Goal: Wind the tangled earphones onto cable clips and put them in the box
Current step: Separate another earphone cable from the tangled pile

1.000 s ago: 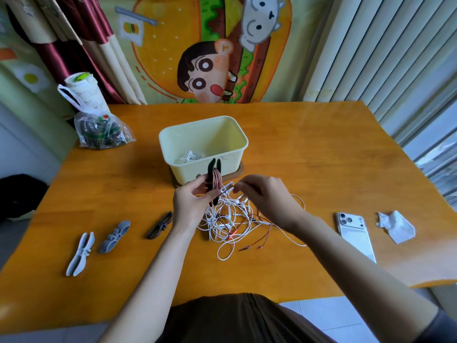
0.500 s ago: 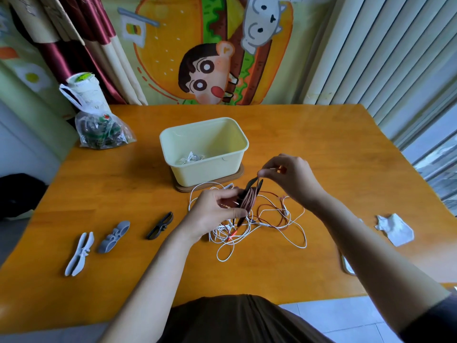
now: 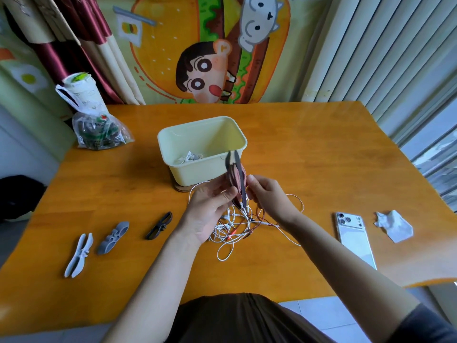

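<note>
The left hand [image 3: 210,211] curls its fingers round the black plastic cable clip [image 3: 243,189], held upright just in front of the cream plastic box [image 3: 197,173]. The right hand [image 3: 269,198] seems to pinch the reddish-brown earphone cord [image 3: 234,175] wound on it. The cord's tail drops into the tangled heap of white and red earphone cables [image 3: 237,226] (knotted, by the look), so a pull could snag, drag the heap or slacken the windings. The orange wooden table [image 3: 321,157] also bears a spare black clip [image 3: 159,225] and a white phone [image 3: 354,240]. A cartoon burger banner [image 3: 210,58] and pale vertical blinds [image 3: 383,45] stand behind.
</note>
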The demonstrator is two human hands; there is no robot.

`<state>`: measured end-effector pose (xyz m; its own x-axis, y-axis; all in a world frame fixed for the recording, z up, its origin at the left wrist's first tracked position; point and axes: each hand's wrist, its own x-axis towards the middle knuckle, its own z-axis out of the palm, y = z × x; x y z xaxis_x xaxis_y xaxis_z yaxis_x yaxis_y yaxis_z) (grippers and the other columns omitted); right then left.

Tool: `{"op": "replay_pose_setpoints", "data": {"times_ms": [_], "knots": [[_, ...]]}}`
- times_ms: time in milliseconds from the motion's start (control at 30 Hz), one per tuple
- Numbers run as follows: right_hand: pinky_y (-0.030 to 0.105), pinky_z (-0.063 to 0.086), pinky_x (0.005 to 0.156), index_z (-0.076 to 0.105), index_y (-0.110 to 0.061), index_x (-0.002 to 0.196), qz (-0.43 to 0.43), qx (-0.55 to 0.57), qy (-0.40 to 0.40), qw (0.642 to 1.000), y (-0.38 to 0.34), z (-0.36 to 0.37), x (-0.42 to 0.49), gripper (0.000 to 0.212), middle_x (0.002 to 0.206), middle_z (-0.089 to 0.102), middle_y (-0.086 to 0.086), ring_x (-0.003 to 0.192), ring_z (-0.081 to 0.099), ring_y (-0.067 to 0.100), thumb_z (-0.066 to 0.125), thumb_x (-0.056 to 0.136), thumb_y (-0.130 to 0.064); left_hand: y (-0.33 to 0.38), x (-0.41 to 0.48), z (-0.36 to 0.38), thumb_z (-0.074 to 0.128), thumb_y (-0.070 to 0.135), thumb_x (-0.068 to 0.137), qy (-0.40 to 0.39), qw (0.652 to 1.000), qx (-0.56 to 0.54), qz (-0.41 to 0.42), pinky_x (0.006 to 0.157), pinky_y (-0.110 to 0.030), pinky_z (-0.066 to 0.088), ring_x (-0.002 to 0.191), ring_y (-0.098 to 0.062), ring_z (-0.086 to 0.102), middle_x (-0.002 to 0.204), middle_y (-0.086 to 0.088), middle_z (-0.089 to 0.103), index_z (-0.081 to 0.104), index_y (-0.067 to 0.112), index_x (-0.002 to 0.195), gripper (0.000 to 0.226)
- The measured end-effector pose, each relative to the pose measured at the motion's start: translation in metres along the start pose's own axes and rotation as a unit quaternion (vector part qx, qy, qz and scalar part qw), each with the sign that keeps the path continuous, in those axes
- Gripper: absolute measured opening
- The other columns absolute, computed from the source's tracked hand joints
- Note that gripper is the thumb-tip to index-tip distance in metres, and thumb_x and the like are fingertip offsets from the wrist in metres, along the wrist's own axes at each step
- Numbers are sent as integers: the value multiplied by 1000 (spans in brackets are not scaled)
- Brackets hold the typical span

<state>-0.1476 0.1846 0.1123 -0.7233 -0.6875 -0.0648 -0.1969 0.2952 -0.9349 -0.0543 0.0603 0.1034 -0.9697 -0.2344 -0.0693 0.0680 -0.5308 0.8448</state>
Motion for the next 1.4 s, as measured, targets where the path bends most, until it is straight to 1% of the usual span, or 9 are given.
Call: {"op": "replay_pose_setpoints", "data": {"times_ms": [200,400,633,767,833,900,1067,1233,1400], "knots": [[19,25,47,52,-11,68,7,-54,-26,998,8,17,-7,37,55,40,-8,44,31,3,39,101,-20,1,4,0,62,12,74,114,993,-10,16,85,-31,51,97,-17,66,98,2,74,66,15,107,34],[16,33,53,64,-13,96,-8,-119,-49,992,13,32,-16,28,60,47,-8,49,43,1,36,101,-14,-5,7,2,67,3,79,242,970,2,19,87,-27,51,86,-7,67,96,2,72,62,9,120,42],[13,35,50,64,-8,108,-36,-178,-76,980,4,31,-23,29,61,49,-9,49,47,1,38,101,-15,-12,4,-6,76,1,75,275,909,299,91,75,-9,49,89,1,64,93,9,69,68,19,113,43],[23,37,55,67,-10,106,-65,-234,-109,964,-5,16,-29,28,67,56,-4,59,53,12,41,101,-18,-12,2,-15,78,1,72,257,865,422,85,74,-2,43,88,-8,62,96,2,63,70,14,114,45],[31,40,58,68,-12,102,-68,-255,-105,959,-9,8,-29,27,71,58,-5,62,54,20,43,100,-20,-12,0,-17,78,2,72,226,867,438,71,84,-11,45,99,-12,60,100,4,61,69,14,115,46],[31,37,57,70,-14,97,-65,-268,-86,957,-12,-2,-25,24,73,57,-8,59,50,14,47,98,-21,-13,-2,-18,78,3,73,184,875,442,69,93,-27,49,107,-16,60,104,5,62,69,16,116,46],[36,44,65,73,-18,92,-76,-308,-42,947,-16,-22,-13,21,84,62,-6,68,51,13,56,93,-31,-14,-4,-19,74,8,79,108,900,419,49,97,-43,48,116,-17,57,115,-1,66,67,30,115,43],[35,45,70,74,-20,88,-88,-295,2,951,-22,-34,-6,14,83,59,-8,72,53,12,62,89,-28,-9,-2,-16,73,7,81,83,901,423,45,93,-42,51,110,-15,60,114,-4,65,67,28,115,40],[36,46,70,74,-21,85,-112,-314,-8,943,-24,-32,-5,8,87,56,-6,75,55,16,67,85,-27,-9,-1,-8,75,4,78,42,862,505,13,98,-41,46,118,-21,55,118,-8,61,68,21,118,44]]}}
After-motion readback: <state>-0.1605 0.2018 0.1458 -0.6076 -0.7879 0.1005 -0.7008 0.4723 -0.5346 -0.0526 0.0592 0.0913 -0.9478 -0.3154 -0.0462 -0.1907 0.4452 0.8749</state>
